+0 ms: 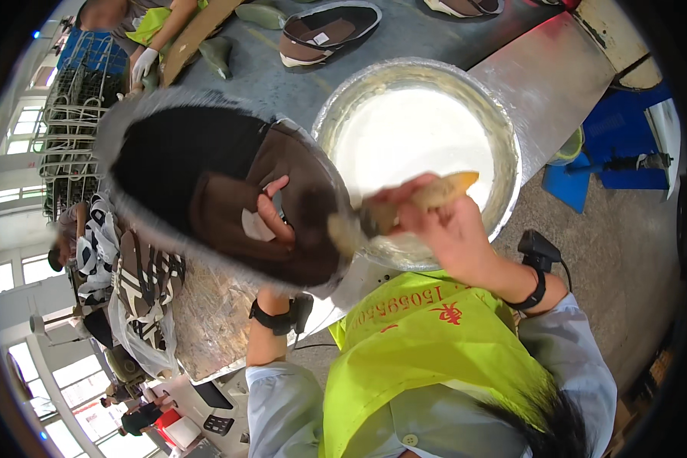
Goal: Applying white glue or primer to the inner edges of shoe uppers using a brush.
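Probably light and soft-sided, the shoe (195,137) sits left of the bowl (514,153), best held through its opening, where the left hand's (273,216) bent fingers grip it, while the right hand (439,217) curls around a brush (456,183) near its rim.

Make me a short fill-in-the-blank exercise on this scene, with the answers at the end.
1. The person's right hand grips a yellow-handled ____.
2. The brown-and-black shoe upper is held in the person's ____.
3. The liquid in the round basin is coloured ____.
4. At the upper left, a co-worker wears a white ____.

Missing words: brush; left hand; white; glove.
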{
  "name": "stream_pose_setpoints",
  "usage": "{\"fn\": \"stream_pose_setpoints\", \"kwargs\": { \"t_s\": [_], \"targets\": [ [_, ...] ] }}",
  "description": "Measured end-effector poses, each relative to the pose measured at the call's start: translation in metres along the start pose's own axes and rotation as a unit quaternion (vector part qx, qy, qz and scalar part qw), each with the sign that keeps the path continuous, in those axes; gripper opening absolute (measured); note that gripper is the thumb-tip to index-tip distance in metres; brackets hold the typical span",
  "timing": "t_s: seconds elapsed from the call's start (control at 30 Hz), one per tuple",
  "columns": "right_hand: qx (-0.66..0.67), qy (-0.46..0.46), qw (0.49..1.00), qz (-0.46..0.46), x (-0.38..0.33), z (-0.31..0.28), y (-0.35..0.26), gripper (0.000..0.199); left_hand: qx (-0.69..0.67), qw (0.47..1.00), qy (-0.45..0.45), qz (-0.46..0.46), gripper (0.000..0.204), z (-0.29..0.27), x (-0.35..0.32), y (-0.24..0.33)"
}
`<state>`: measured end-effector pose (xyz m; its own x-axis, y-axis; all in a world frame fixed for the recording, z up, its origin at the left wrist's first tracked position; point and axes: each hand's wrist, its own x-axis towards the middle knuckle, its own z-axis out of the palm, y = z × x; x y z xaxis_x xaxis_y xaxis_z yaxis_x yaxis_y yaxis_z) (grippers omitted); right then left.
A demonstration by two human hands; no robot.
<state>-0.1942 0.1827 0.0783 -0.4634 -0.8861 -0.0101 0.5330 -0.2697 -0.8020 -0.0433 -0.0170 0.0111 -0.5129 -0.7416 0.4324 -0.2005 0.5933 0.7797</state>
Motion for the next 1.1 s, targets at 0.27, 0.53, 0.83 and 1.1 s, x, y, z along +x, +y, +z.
{"fn": "stream_pose_setpoints", "kwargs": {
  "t_s": [0.27, 0.53, 0.83, 1.1],
  "targets": [
    [-0.074, 0.123, 0.988, -0.061, 0.032, -0.036, -0.001, 0.016, -0.463, 0.790, -0.211, -0.343, 0.022, -0.003, 0.076, -0.003],
    [-0.067, 0.210, 0.967, -0.125, 0.044, -0.066, -0.032, 0.016, -0.324, 0.822, -0.298, -0.361, 0.024, 0.051, 0.254, -0.017],
    [-0.103, 0.273, 0.954, -0.070, 0.054, -0.087, -0.032, 0.015, -0.244, 0.674, -0.542, -0.439, 0.032, 0.169, 0.259, -0.097],
    [-0.127, 0.275, 0.951, -0.060, 0.069, -0.083, -0.025, 0.015, -0.032, 0.849, -0.449, -0.275, 0.042, 0.221, 0.271, -0.150]
  ]
}}
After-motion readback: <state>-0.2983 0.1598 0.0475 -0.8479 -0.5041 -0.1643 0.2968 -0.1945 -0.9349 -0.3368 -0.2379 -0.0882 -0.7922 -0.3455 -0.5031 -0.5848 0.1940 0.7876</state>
